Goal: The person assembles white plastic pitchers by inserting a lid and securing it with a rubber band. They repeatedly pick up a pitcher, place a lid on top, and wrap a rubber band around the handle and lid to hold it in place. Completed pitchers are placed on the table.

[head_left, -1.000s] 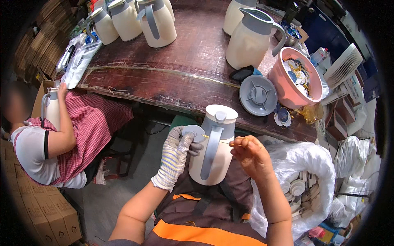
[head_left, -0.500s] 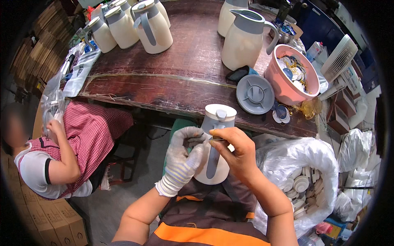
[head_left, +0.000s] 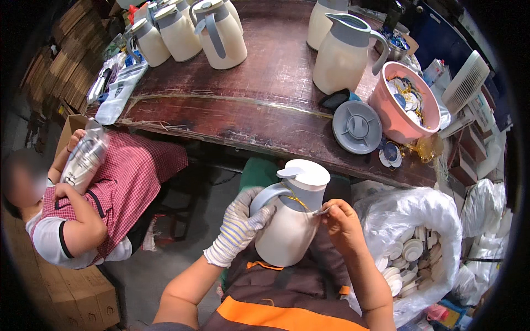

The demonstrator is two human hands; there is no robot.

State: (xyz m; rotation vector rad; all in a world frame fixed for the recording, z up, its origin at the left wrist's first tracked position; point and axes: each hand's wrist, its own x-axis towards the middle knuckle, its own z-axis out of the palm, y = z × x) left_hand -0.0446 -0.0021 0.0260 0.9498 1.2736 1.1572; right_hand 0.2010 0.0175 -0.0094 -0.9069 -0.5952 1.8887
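A cream and grey vacuum jug (head_left: 287, 234) with a white lid (head_left: 309, 172) stands upright on my lap, its grey handle turned to the left. My left hand (head_left: 237, 225), in a striped white glove, is closed around that handle. A gold string (head_left: 298, 199) is looped at the handle and stretches across the jug's grey collar to my right hand (head_left: 342, 222). The bare fingers of this hand pinch a small tag at the string's end, mostly hidden by them.
On the dark wooden table (head_left: 265, 77) are several jugs (head_left: 223, 44), a lidless jug (head_left: 342, 63), a grey lid (head_left: 358, 128) and a pink basin (head_left: 381, 102) of stringed tags. Right of me sits a plastic-lined bag (head_left: 441, 215) of white parts. A co-worker (head_left: 83, 220) holds a bagged jug.
The jug has turned so its handle points left, and my left hand now holds the handle. My right hand has moved right and lower, drawing the gold string. The co-worker raised a bagged jug.
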